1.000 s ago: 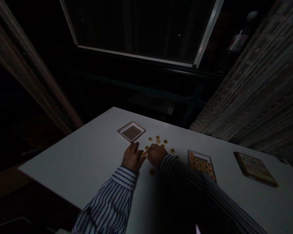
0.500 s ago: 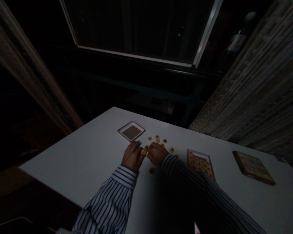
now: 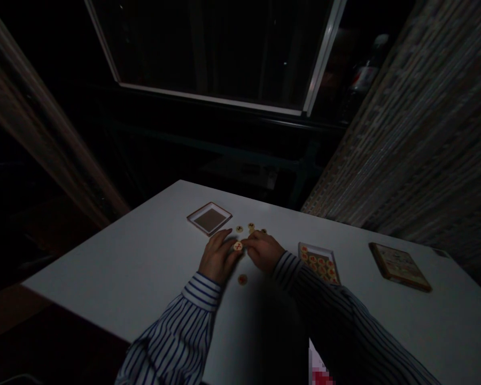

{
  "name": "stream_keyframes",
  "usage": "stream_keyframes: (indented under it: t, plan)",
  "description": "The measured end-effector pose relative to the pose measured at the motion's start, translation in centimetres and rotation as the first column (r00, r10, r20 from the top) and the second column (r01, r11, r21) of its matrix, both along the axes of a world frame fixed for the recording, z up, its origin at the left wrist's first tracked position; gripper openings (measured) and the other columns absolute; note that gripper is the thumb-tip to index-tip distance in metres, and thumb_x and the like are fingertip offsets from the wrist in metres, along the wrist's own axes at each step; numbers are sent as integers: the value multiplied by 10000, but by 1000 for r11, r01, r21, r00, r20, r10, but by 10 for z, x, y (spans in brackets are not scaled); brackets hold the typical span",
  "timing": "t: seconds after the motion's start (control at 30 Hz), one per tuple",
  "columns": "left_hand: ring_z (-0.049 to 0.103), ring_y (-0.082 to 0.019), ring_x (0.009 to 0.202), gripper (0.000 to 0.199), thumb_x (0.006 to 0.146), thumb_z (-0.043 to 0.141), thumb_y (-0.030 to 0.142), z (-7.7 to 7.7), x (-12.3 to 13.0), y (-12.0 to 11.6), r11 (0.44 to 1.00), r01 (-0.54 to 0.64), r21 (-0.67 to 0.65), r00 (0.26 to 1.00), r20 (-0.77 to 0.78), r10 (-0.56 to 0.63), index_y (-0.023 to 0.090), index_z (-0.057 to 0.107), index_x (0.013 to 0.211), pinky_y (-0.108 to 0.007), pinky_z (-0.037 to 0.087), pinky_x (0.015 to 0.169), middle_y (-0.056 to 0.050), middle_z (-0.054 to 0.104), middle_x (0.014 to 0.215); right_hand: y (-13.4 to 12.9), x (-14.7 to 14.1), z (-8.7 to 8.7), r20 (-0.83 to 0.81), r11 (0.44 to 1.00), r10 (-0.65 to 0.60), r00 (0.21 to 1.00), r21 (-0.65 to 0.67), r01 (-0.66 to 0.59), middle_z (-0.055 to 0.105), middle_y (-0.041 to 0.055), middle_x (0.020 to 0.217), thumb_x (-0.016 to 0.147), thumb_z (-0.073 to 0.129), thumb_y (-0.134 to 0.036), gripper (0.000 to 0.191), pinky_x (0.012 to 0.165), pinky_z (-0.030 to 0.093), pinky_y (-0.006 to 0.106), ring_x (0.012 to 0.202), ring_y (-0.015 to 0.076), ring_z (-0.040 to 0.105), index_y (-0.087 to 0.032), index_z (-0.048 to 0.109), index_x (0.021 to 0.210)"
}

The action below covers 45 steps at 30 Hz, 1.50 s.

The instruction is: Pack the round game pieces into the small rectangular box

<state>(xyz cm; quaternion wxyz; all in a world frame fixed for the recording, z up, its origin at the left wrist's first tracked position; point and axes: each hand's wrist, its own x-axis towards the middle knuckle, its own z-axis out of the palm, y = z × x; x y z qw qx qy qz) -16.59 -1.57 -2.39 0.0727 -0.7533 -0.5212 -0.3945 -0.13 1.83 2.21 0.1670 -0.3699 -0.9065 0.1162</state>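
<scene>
Between my two hands is a round pale piece (image 3: 238,246) with a red mark. My left hand (image 3: 217,258) grips its left side with thumb and fingers, and my right hand (image 3: 263,250) pinches its right edge. Just beyond my fingers lie several round pieces with dark marks, one of them a piece (image 3: 239,229) near my left fingertips. Another round piece (image 3: 242,279) with a red mark rests on the white table (image 3: 144,256), nearer to me than my hands. Some pieces behind my right hand are partly hidden.
An open shallow box lid (image 3: 209,218) lies at the back left. Right of my right hand, a box (image 3: 318,262) holds several red-marked pieces, partly behind my sleeve. A flat patterned box (image 3: 400,266) lies farther right. A beaded curtain (image 3: 369,160) hangs behind the table.
The view has shifted slightly, moving the table items left. My right hand has moved a little to the right relative to my left hand and covers more of the dark-marked pieces. The red-marked piece stays between my fingers.
</scene>
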Motion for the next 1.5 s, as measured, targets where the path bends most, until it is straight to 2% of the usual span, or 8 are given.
stream_keyframes:
  t: [0.33, 0.57, 0.7, 0.87, 1.13, 1.3, 1.4, 1.5]
  plan:
    - [395, -219, 1099, 238, 777, 480, 300, 31, 35, -3, 995, 100, -14, 995, 13, -100, 186, 563, 969, -412, 362, 919, -84, 484, 1150, -8, 37, 14, -201, 999, -21, 979, 37, 29, 554, 41, 889, 772, 419, -145, 326, 797, 384, 279, 871, 140, 493, -230, 585, 1039]
    - [407, -218, 1090, 248, 771, 492, 286, 41, 67, 4, 976, 218, 16, 975, 27, -219, 198, 536, 999, -428, 367, 910, -78, 495, 1131, -12, 73, 19, -393, 992, -122, 911, -76, 100, 599, 39, 836, 782, 462, -235, 219, 739, 415, 256, 792, 119, 535, -194, 636, 909]
    - [425, -212, 1064, 242, 779, 478, 285, 47, 85, 7, 961, 275, 4, 961, 2, -275, 196, 539, 995, -419, 367, 904, -79, 512, 1100, -10, 91, 15, -500, 963, -236, 833, -233, 134, 628, 26, 783, 750, 497, -277, 190, 692, 434, 252, 734, 118, 561, -172, 637, 824]
    - [446, -210, 1033, 218, 778, 478, 286, 55, 107, 7, 950, 313, -2, 950, -17, -313, 183, 563, 950, -406, 381, 880, -84, 533, 1062, -9, 108, 10, -605, 885, -400, 688, -449, 119, 627, 5, 661, 689, 544, -311, 174, 600, 453, 240, 624, 112, 568, -155, 611, 725]
    - [455, -203, 1020, 232, 770, 494, 299, 59, 133, 17, 950, 311, -25, 950, -22, -312, 179, 576, 950, -380, 390, 866, -76, 553, 1041, -7, 127, 15, -691, 810, -524, 498, -586, 40, 604, -26, 573, 590, 618, -275, 145, 527, 444, 219, 520, 92, 547, -166, 592, 681]
    - [514, -189, 944, 273, 748, 522, 308, 57, 148, 25, 934, 346, -86, 937, 83, -340, 187, 564, 990, -371, 424, 828, -62, 601, 961, -2, 137, 11, -723, 821, -539, 432, -566, 78, 626, -5, 621, 576, 639, -286, 172, 559, 463, 241, 579, 117, 576, -166, 597, 691]
    - [549, -184, 908, 318, 723, 547, 333, 58, 155, 29, 917, 362, -169, 915, 252, -315, 181, 561, 1003, -361, 440, 816, -60, 621, 943, 0, 144, 9, -741, 827, -543, 395, -554, 97, 635, 6, 642, 589, 634, -297, 174, 595, 477, 259, 615, 130, 591, -168, 595, 699]
    - [582, -172, 850, 326, 706, 561, 319, 61, 164, 33, 849, 440, -291, 845, 456, -281, 165, 565, 993, -346, 453, 803, -54, 642, 878, 1, 152, 10, -741, 834, -541, 399, -536, 135, 635, 9, 634, 601, 625, -293, 161, 592, 483, 262, 610, 132, 591, -171, 595, 700]
